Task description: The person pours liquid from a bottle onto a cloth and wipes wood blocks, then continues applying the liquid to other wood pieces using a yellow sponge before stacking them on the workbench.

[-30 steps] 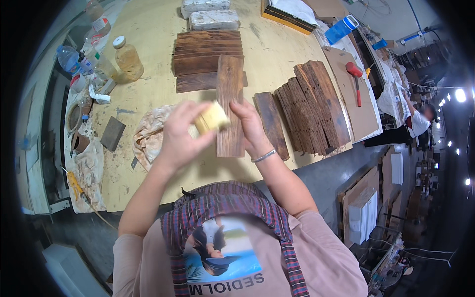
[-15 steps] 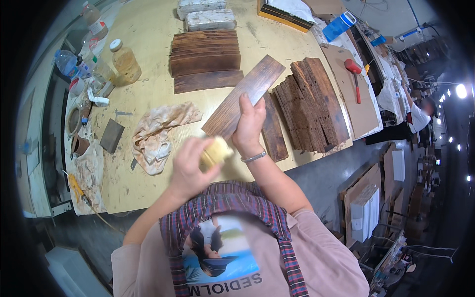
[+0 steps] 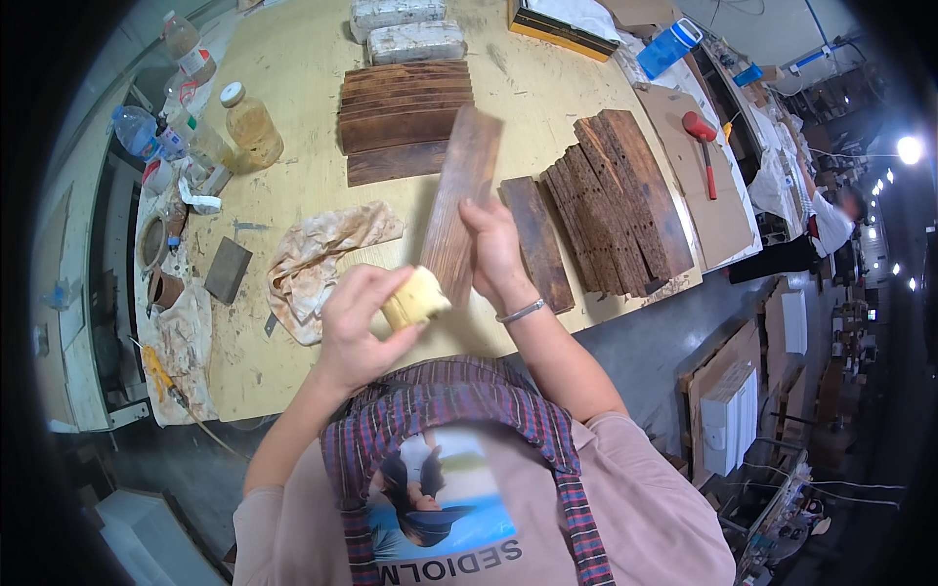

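Observation:
My left hand [image 3: 354, 327] grips a small yellow sponge block [image 3: 414, 298] near the lower end of a long brown wooden plank [image 3: 461, 195]. My right hand [image 3: 496, 256] holds that plank from its right side, lifted off the workbench [image 3: 293, 215] and pointing away from me. Just right of the plank a single dark board [image 3: 537, 239] lies flat on the bench.
A stack of dark boards [image 3: 403, 117] lies ahead, another pile [image 3: 625, 200] to the right. A stained rag [image 3: 318, 259], a grey pad [image 3: 227, 269], bottles [image 3: 249, 122] and tins sit at the left. A red-handled tool [image 3: 705, 146] rests far right. Another person [image 3: 831, 225] stands at the right.
The plank swung from leaning right back to nearly straight ahead. My left hand with the sponge has moved up against the plank's lower end.

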`<move>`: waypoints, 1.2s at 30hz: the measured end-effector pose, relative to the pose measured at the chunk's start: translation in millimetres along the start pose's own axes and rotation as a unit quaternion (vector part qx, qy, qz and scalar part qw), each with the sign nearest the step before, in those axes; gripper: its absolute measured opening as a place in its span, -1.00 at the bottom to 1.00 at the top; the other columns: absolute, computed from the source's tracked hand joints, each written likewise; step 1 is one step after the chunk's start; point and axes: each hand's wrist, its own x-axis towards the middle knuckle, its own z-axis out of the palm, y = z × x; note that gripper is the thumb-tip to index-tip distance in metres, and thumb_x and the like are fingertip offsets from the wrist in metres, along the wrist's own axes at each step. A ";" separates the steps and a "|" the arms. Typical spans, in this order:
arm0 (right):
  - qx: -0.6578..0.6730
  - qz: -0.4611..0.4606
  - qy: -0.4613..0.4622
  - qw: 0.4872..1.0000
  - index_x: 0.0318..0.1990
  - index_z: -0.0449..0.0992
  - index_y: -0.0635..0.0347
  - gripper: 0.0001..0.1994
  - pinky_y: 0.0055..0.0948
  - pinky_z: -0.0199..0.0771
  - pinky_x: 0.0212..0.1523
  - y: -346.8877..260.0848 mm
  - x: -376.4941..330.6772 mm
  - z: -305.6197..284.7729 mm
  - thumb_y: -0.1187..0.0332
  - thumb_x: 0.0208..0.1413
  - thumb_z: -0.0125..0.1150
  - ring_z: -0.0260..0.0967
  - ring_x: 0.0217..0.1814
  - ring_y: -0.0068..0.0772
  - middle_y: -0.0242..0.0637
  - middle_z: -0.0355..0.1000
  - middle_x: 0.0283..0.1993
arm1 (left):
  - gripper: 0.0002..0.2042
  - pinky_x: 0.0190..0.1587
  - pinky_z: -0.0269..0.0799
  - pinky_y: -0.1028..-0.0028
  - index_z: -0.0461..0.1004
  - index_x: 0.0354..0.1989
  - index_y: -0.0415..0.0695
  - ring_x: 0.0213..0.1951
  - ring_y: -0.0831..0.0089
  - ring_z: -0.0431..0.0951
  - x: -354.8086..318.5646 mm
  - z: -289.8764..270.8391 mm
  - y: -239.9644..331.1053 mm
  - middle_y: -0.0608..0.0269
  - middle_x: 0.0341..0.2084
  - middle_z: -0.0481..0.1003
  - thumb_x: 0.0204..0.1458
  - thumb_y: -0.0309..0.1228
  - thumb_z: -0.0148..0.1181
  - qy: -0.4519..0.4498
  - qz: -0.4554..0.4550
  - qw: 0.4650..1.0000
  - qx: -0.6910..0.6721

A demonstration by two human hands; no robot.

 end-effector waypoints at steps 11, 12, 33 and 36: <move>-0.150 0.083 -0.244 0.955 0.15 0.33 0.38 -0.58 -0.47 0.38 0.11 4.6 -38.0 -4.4 0.41 0.16 0.18 0.37 0.03 -0.52 -0.28 0.44 0.02 | -0.55 -0.13 0.47 0.36 0.55 -0.04 -0.22 -0.24 0.23 0.56 87.9 -53.2 -100.6 0.09 -0.28 0.53 -0.18 -0.37 0.39 0.146 -0.130 0.974 0.116; -0.189 0.066 -0.236 0.951 0.13 0.33 0.38 -0.60 -0.48 0.37 0.09 3.3 -38.8 -8.4 0.42 0.16 0.17 0.35 0.01 -0.55 -0.30 0.43 0.01 | -0.56 -0.13 0.47 0.36 0.55 -0.05 -0.22 -0.24 0.24 0.56 89.6 -57.1 -99.9 0.10 -0.28 0.53 -0.18 -0.38 0.39 0.165 -0.135 0.970 0.114; -0.015 0.060 -0.059 0.996 0.28 0.21 0.23 -0.53 -0.45 0.38 -0.31 1.8 -32.4 -17.2 0.27 0.26 0.00 0.36 -0.29 -0.50 -0.29 0.40 -0.27 | -0.57 -0.17 0.52 0.52 0.47 0.04 -0.38 -0.20 0.49 0.55 49.6 -48.1 -84.7 0.17 -0.19 0.53 -0.02 -0.46 0.34 0.142 -0.257 0.940 -0.173; 0.167 0.152 -0.137 0.964 0.26 0.22 0.20 -0.52 -0.46 0.34 -0.48 11.0 -13.3 -45.7 0.09 0.33 -0.16 0.31 -0.45 -0.48 -0.27 0.35 -0.37 | -0.56 -0.17 0.53 0.53 0.47 0.06 -0.36 -0.20 0.48 0.55 39.9 -23.0 -53.6 0.15 -0.15 0.52 -0.02 -0.47 0.34 0.076 -0.259 0.930 -0.249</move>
